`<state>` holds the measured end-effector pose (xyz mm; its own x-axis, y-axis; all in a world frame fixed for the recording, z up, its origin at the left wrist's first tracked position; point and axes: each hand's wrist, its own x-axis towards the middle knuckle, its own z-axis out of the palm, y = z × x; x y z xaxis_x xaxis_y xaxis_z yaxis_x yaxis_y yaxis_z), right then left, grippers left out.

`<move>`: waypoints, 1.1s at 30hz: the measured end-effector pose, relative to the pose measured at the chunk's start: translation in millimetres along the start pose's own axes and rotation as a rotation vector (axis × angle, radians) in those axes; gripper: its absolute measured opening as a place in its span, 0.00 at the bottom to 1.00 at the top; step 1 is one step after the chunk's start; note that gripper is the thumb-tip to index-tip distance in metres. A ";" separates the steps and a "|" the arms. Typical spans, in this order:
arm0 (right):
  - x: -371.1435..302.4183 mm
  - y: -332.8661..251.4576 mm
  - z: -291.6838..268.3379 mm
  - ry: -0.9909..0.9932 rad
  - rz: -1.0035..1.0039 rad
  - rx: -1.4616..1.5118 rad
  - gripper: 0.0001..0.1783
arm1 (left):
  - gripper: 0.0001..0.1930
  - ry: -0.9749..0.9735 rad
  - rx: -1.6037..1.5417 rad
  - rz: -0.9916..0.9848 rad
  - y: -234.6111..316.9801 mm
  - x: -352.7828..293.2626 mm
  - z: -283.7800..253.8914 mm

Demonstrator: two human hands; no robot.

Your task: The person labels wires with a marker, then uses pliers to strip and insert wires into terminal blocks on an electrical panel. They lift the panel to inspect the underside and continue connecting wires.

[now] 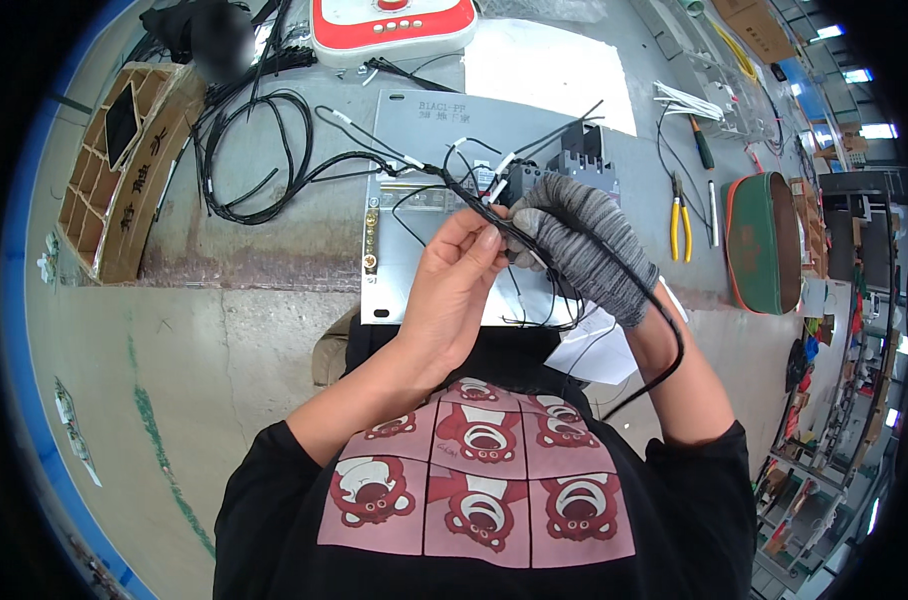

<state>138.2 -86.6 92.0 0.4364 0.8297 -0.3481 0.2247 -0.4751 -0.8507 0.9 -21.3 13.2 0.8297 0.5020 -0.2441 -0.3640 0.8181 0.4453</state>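
Both my hands are closed on a bundle of black wires [456, 187] above a light grey metal mounting plate [399, 125]. My left hand [452, 285], bare, pinches the bundle between thumb and fingers. Against its fingertips, my right hand [586, 248] in a grey knitted glove grips the same bundle; its fingertips are partly hidden. One black wire runs over the glove and hangs down past my right forearm. White marker sleeves [501, 178] sit on several wire ends. Black electrical components [582, 160] stand on the plate behind the glove. Brass terminals [371, 240] line its left edge.
Coiled black wires [209, 170] lie to the left, beside a partitioned cardboard box [139, 180]. At the back stands a red and white device [394, 30] near a white sheet [544, 70]. Yellow-handled pliers [681, 225], a screwdriver [702, 145] and a green container [754, 245] are on the right.
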 end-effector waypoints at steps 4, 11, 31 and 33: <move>7.4 12.3 -4.6 -0.077 0.007 0.165 0.10 | 0.10 -0.024 -0.017 0.025 -5.6 1.0 -3.0; 16.8 13.0 -22.7 -0.161 0.027 -0.057 0.15 | 0.10 -0.133 0.024 0.005 2.1 10.6 -2.3; -30.7 7.1 -27.9 0.107 -0.321 -0.329 0.18 | 0.08 -0.052 0.323 0.086 5.3 15.0 12.4; -30.5 6.3 -27.9 0.168 -0.419 -0.626 0.16 | 0.08 -0.068 0.322 0.028 9.9 13.9 11.2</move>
<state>150.6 -123.1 108.3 0.3214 0.9450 0.0604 0.8292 -0.2501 -0.4999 13.6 -9.3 23.8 0.8514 0.4947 -0.1745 -0.2441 0.6681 0.7029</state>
